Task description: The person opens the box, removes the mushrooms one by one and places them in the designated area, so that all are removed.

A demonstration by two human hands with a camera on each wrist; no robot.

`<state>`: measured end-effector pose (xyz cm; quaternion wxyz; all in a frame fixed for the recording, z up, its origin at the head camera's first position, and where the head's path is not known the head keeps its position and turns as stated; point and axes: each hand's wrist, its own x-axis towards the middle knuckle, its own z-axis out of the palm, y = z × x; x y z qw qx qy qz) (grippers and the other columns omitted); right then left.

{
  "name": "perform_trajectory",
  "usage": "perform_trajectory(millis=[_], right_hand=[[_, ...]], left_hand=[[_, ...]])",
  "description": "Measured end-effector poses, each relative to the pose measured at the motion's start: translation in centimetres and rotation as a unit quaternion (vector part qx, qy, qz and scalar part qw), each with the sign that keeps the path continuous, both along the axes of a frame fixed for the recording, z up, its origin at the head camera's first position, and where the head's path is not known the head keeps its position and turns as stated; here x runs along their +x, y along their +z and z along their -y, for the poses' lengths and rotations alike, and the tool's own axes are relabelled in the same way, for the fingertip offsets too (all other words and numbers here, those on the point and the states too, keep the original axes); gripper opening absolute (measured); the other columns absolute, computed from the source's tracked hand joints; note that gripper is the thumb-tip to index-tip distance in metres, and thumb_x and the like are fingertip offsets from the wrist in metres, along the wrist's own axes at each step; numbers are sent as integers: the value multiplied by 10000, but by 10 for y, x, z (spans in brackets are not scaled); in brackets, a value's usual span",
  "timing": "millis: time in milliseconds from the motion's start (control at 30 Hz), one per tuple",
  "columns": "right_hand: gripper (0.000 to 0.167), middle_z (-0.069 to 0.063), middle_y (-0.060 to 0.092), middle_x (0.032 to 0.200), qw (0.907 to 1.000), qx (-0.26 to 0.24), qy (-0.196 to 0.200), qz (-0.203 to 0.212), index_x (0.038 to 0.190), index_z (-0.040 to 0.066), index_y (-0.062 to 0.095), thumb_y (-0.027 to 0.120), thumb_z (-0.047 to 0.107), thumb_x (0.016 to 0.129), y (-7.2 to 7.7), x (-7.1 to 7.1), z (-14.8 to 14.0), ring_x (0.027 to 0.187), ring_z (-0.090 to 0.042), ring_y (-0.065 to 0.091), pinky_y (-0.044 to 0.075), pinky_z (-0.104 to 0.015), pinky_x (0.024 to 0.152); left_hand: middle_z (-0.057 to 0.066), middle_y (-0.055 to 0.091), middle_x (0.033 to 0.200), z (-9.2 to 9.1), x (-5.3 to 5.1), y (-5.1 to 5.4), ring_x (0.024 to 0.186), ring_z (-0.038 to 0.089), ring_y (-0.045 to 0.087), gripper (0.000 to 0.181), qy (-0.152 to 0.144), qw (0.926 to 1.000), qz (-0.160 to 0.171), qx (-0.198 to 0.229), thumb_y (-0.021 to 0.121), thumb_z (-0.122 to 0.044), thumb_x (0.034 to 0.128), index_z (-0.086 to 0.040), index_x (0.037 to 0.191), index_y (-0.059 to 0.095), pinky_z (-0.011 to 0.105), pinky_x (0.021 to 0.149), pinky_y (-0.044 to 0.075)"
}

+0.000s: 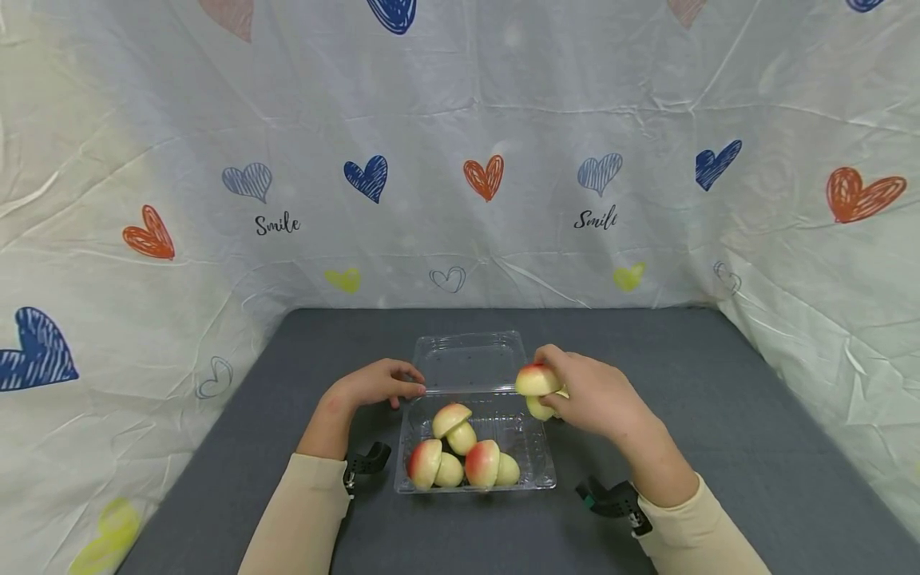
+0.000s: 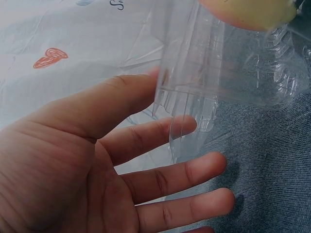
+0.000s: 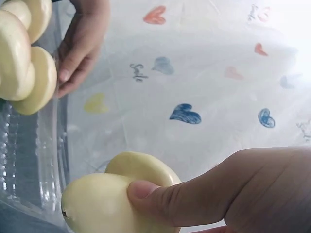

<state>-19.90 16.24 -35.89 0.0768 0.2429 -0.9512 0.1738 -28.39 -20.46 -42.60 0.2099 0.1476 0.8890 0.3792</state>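
A clear plastic clamshell box (image 1: 532,459) stands on the table with its lid (image 1: 470,363) laid back. Inside are three toy mushrooms, each with a red-and-cream cap: one upper mushroom (image 1: 451,419), one at lower left (image 1: 426,463) and one at lower right (image 1: 483,463). My right hand (image 1: 592,391) pinches another mushroom (image 3: 99,201) above the box's right back corner, thumb on its pale stem. At the back left corner, my left hand (image 1: 377,383) has its thumb against the box wall. Its fingers (image 2: 182,177) are spread and fairly straight.
A dark grey cloth (image 1: 719,447) covers the table. White sheeting (image 1: 431,104) printed with hearts hangs behind and at both sides. Black straps with small devices sit at the left wrist (image 1: 366,461) and right wrist (image 1: 614,501).
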Motion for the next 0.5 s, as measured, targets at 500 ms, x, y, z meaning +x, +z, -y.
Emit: perform_trajectory(millis=[500], right_hand=[[421,-13,666,985,9970,-79,-460,621,1247,166,576,801,159,891,15,-5,-29,747,-190,565,450,-393,605]], left_hand=[[31,677,1093,-2,1,3,821,259,628,446,34,9999,24,-122,699,-365,999,-70,1332,668,455,817,508]])
